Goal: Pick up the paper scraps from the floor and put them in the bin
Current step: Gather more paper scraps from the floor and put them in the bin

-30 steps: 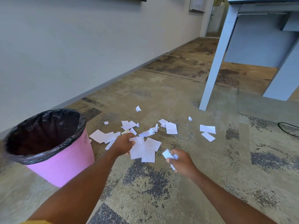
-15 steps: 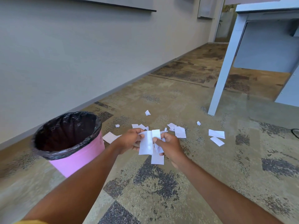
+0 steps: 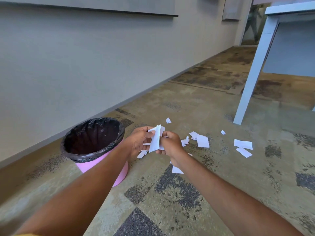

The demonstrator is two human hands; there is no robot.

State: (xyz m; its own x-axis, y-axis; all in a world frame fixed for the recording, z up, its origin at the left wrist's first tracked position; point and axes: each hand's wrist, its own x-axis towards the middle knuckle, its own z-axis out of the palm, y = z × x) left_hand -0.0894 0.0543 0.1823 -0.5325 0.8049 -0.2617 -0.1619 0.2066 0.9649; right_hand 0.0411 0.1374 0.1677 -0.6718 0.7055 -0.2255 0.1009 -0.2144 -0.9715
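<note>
Moved: your left hand [image 3: 139, 142] and right hand [image 3: 171, 144] rose, now beside the bin [image 3: 102, 165].
Fingers [image 3: 144, 129]: both sets clamped on scrap bundle [image 3: 155, 140], merging it for one drop.
Loose scraps [image 3: 202, 141]: more wait on floor [image 3: 170, 210].

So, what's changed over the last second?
The left hand lifted off the carpet with paper, and the right hand came across to meet it; both now share a grip on the bundle of scraps, raised beside the bin. The pile near the bin has thinned. The bin has not moved, and the loose scraps near the table leg still lie there.
</note>
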